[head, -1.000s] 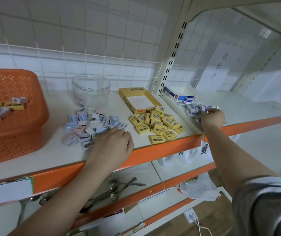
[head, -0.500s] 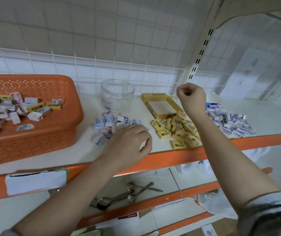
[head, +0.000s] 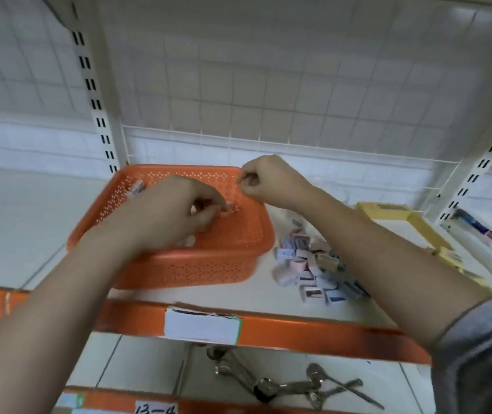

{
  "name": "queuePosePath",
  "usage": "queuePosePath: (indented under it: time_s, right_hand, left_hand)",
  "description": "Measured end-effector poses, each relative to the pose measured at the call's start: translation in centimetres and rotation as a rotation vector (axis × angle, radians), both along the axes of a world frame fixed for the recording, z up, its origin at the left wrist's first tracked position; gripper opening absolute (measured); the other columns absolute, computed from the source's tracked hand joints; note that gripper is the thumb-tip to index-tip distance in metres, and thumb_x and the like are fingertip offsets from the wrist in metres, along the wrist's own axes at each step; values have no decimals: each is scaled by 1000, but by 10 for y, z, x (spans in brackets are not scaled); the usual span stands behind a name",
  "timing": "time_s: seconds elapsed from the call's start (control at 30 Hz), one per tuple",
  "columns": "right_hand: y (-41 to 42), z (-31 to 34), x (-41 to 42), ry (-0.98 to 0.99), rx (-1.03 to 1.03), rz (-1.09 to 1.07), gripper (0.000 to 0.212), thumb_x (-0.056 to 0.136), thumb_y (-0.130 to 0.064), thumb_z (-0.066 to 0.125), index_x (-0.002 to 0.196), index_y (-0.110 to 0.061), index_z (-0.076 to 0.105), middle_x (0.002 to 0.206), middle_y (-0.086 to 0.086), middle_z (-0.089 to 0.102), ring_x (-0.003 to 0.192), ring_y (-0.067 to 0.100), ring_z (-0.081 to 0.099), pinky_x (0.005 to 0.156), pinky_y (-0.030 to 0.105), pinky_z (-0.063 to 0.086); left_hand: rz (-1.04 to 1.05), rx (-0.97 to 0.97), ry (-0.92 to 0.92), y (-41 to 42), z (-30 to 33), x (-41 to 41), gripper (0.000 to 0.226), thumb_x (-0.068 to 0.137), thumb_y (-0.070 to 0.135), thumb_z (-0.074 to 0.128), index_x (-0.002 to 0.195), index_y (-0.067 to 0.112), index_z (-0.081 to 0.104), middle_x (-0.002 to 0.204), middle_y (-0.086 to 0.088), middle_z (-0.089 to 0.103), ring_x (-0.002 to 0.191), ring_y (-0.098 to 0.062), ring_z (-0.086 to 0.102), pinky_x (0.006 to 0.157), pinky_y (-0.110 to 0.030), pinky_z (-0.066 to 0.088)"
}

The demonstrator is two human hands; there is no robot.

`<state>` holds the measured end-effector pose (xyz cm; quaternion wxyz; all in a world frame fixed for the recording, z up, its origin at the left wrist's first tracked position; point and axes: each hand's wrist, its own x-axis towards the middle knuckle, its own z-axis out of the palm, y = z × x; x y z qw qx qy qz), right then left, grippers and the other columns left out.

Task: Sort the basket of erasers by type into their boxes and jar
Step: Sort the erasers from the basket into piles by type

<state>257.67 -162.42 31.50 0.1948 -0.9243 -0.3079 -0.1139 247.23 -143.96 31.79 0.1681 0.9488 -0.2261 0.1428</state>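
**Both hands over the orange basket**

The left hand [head: 176,215] reaches down into the orange basket [head: 179,270], fingers curled and pinching a small eraser [head: 229,207] at their tips. Another eraser [head: 136,186] lies by the basket's far left wall. The right hand [head: 268,179] hovers over the far right rim, fingers curled; what it holds I cannot tell. Right of the basket, pastel erasers [head: 307,264] are heaped on the shelf [head: 23,234], then an open yellow box [head: 388,213].
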Motion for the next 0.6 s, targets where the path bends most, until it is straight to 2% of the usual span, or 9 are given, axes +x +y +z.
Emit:
queuePosePath:
  time_s: [0.1, 0.2, 0.27, 0.37, 0.47, 0.6]
  right_hand:
    - [39, -9, 24, 27, -383, 22, 31, 83, -13, 62, 114, -15, 67, 112, 6, 66, 99, 21, 60, 80, 28, 48]
    - [60, -19, 45, 11, -702, 12, 33, 85, -11, 61, 118, -14, 63, 117, 7, 61, 104, 26, 58, 78, 31, 46]
    - [66, -25, 52, -23, -806, -5, 29, 86, -10, 60, 114, -14, 64, 114, 5, 61, 101, 25, 58, 75, 31, 48]
    - [71, -32, 58, -83, -898, -20, 22, 86, -8, 58, 107, -13, 64, 105, 2, 60, 95, 23, 59, 68, 31, 47]
    - [72, -36, 61, -135, -922, -30, 21, 87, -9, 57, 107, -13, 61, 110, 4, 61, 96, 23, 58, 70, 32, 48]
    - [66, -22, 58, -105, -724, -82, 27, 87, -20, 60, 114, -17, 59, 112, 4, 59, 100, 23, 58, 69, 30, 43]
  left_hand:
    - [102, 51, 85, 27, 1, 7, 17, 90, 27, 56, 96, 29, 72, 90, 8, 71, 82, -8, 62, 76, -31, 50]
    - [144, 145, 188, 46, -4, 16, 21, 91, 24, 54, 101, 28, 71, 93, 9, 69, 84, -7, 58, 80, -29, 48]
    - [169, 189, 213, 54, -10, 23, 22, 91, 22, 53, 104, 28, 70, 98, 6, 69, 83, -7, 55, 80, -28, 46]
    - [187, 221, 259, 61, -17, 29, 23, 91, 22, 52, 105, 27, 70, 101, 4, 70, 85, -10, 56, 80, -26, 44]
    - [179, 236, 296, 62, -20, 34, 24, 91, 23, 52, 107, 29, 69, 106, 4, 68, 86, -11, 56, 84, -29, 46]
    - [182, 275, 353, 57, -15, 47, 26, 92, 23, 51, 110, 28, 68, 109, 4, 67, 95, -15, 60, 87, -32, 48]
